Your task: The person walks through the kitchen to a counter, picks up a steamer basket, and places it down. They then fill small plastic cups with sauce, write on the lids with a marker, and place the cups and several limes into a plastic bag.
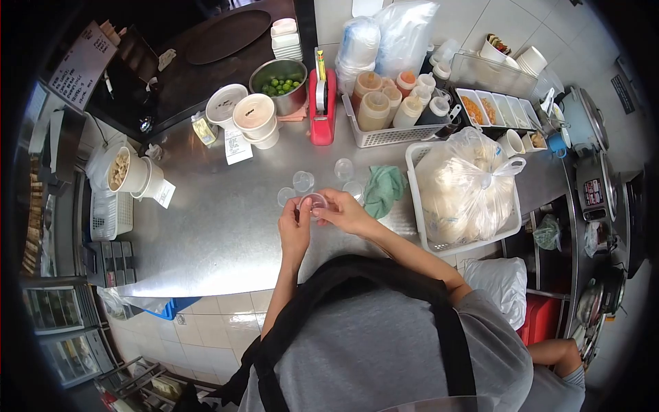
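Between my two hands, above the steel counter, is a small clear plastic cup. My left hand grips its left side, with the thumb against it. The fingers of my right hand are closed on its right side. Just beyond my hands stand several more clear cups, one straight ahead and another farther right. A crumpled green cloth lies to the right of my right hand.
To the right a white basket holds a full plastic bag. Sauce bottles fill a grey crate at the back. Beside it are a red tape dispenser, a pot of limes and lidded tubs. Another person's arm shows lower right.
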A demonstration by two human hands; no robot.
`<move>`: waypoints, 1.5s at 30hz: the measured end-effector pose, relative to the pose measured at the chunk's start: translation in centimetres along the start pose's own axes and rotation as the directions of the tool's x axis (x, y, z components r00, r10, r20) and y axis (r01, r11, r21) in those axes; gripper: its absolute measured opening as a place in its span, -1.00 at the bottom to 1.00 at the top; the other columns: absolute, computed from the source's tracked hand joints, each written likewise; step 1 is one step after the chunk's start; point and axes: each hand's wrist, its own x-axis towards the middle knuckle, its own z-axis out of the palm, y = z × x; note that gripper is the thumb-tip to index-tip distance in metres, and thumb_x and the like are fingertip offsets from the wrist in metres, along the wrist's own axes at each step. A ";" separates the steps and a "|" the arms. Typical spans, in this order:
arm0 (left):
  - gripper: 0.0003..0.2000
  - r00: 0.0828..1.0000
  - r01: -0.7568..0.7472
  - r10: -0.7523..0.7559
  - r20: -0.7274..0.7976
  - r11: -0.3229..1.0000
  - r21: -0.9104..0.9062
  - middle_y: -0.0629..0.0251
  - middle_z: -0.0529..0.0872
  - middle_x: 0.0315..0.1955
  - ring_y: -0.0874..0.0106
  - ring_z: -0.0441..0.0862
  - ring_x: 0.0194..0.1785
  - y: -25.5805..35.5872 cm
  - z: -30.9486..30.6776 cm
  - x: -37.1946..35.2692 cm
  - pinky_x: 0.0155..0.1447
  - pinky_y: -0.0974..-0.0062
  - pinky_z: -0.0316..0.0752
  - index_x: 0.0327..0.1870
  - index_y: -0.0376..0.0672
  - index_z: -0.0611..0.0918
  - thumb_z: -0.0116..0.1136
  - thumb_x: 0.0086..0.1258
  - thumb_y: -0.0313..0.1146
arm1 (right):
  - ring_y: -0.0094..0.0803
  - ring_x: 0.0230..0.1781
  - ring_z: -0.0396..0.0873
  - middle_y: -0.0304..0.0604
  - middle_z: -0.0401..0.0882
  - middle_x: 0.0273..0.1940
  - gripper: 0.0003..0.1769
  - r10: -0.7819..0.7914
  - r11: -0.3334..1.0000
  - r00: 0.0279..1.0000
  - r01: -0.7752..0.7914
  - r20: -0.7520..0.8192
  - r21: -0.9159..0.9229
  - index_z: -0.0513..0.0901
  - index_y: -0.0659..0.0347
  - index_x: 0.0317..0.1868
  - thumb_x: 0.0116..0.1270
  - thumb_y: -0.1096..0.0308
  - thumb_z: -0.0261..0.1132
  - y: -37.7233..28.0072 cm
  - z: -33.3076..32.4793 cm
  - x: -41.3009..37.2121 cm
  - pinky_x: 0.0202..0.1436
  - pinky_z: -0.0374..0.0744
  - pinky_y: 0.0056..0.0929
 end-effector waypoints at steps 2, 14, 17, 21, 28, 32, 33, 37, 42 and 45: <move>-0.74 1.000 -0.001 0.003 -0.018 0.997 0.073 0.33 0.63 -0.48 0.65 0.44 -0.47 0.0 -0.6 -0.2 -0.43 0.67 0.30 -0.25 -0.27 0.58 0.01 0.38 -0.22 | -0.54 -0.40 0.55 -0.16 0.55 -0.31 -0.62 0.099 0.980 0.994 -0.088 0.054 -0.179 0.42 0.35 0.05 0.29 0.32 0.18 0.1 0.2 0.4 -0.33 0.55 -0.56; -0.70 0.938 0.055 0.180 -0.296 0.767 0.640 0.12 0.53 -0.52 0.23 0.48 -0.37 -11.4 -10.5 5.5 -0.25 0.35 0.37 -0.30 -0.29 0.59 0.15 0.26 -0.17 | -0.02 -0.02 0.44 0.02 0.57 -0.16 -0.62 -0.708 0.288 0.685 0.057 -0.173 -0.956 0.57 0.25 -0.07 0.02 0.41 0.24 -10.2 -15.3 12.8 0.23 0.28 -0.06; -0.63 0.771 -0.001 0.519 -0.369 0.581 0.814 0.06 0.48 -0.19 0.12 0.40 -0.06 -8.6 -9.1 6.2 -0.07 0.23 0.33 -0.11 -0.20 0.53 0.25 0.13 -0.17 | -0.09 0.02 0.48 -0.07 0.59 -0.12 -0.62 -0.238 -0.044 0.926 -0.313 -0.294 -0.949 0.61 0.17 -0.10 -0.02 0.36 0.28 -12.9 -20.9 15.5 0.22 0.05 0.32; -0.54 0.850 -0.464 0.511 0.128 0.611 0.641 0.03 0.46 -0.05 0.06 0.37 0.04 -2.8 -4.4 6.9 0.07 0.15 0.27 -0.04 -0.14 0.50 0.32 0.02 -0.20 | -0.14 0.11 0.45 -0.10 0.58 -0.03 -0.56 0.290 -0.093 0.882 -0.360 -0.372 -0.928 0.63 0.13 -0.10 -0.10 0.32 0.36 -13.5 -22.9 19.7 0.22 -0.09 0.46; -0.70 0.896 -0.441 0.342 0.282 0.631 0.638 0.13 0.51 -0.08 0.15 0.41 0.03 -6.8 0.7 8.3 0.06 0.20 0.31 -0.19 -0.09 0.55 0.29 0.02 -0.31 | -0.16 0.05 0.49 -0.09 0.61 -0.11 -0.62 0.064 -0.158 0.934 -0.338 -0.351 -0.928 0.67 0.12 -0.22 -0.14 0.24 0.39 -10.1 -23.7 20.1 0.23 -0.06 0.40; -0.83 0.911 -0.410 0.334 0.241 0.669 0.620 0.19 0.58 -0.24 0.20 0.51 -0.13 -5.7 -0.5 8.0 -0.06 0.24 0.38 -0.33 -0.14 0.57 0.25 0.06 -0.36 | -0.21 -0.02 0.52 -0.18 0.62 -0.18 -0.45 0.000 0.000 0.944 -0.329 -0.329 -0.944 0.60 -0.06 -0.07 -0.21 0.20 0.42 -15.8 -23.1 17.6 0.23 -0.01 0.30; -0.84 0.902 -0.426 0.383 0.200 0.710 0.561 0.19 0.58 -0.31 0.20 0.52 -0.20 -5.1 -0.8 8.1 -0.12 0.27 0.39 -0.36 -0.16 0.56 0.25 0.07 -0.37 | -0.24 -0.04 0.53 -0.18 0.62 -0.19 -0.43 -0.101 0.058 0.945 -0.307 -0.311 -0.950 0.57 -0.04 -0.04 -0.21 0.22 0.42 -18.6 -22.2 16.0 0.23 0.06 0.23; -0.80 0.913 -0.399 0.401 0.071 0.846 0.355 0.18 0.59 -0.50 0.26 0.53 -0.43 -1.5 -2.7 7.9 -0.31 0.40 0.42 -0.44 -0.23 0.51 0.28 0.10 -0.33 | -0.34 -0.15 0.56 -0.15 0.60 -0.22 -0.36 -0.603 0.622 0.779 0.327 -0.168 -0.712 0.48 0.16 0.02 -0.16 0.31 0.46 -24.5 -21.4 13.1 0.05 0.42 -0.30; -0.66 0.913 -0.399 0.406 -0.048 0.911 0.101 0.22 0.64 -0.45 0.54 0.53 -0.36 3.7 -2.4 9.0 -0.33 0.53 0.40 -0.38 -0.25 0.45 0.41 0.00 -0.31 | -0.33 -0.20 0.55 -0.07 0.58 -0.18 -0.42 -0.506 0.622 0.861 0.320 -0.054 -0.715 0.46 0.32 -0.03 -0.14 0.44 0.44 -23.5 -13.8 11.2 -0.06 0.50 -0.42; -0.46 0.924 -0.374 0.372 -0.093 0.927 -0.015 0.23 0.66 -0.32 0.49 0.57 -0.27 7.3 -2.7 8.0 -0.28 0.54 0.40 -0.12 -0.20 0.35 0.45 -0.09 -0.41 | -0.16 -0.18 0.53 -0.04 0.54 -0.20 -0.39 -0.489 0.209 0.808 0.473 0.328 -0.856 0.46 0.32 -0.03 -0.23 0.50 0.40 -20.1 -9.4 10.2 -0.05 0.48 -0.36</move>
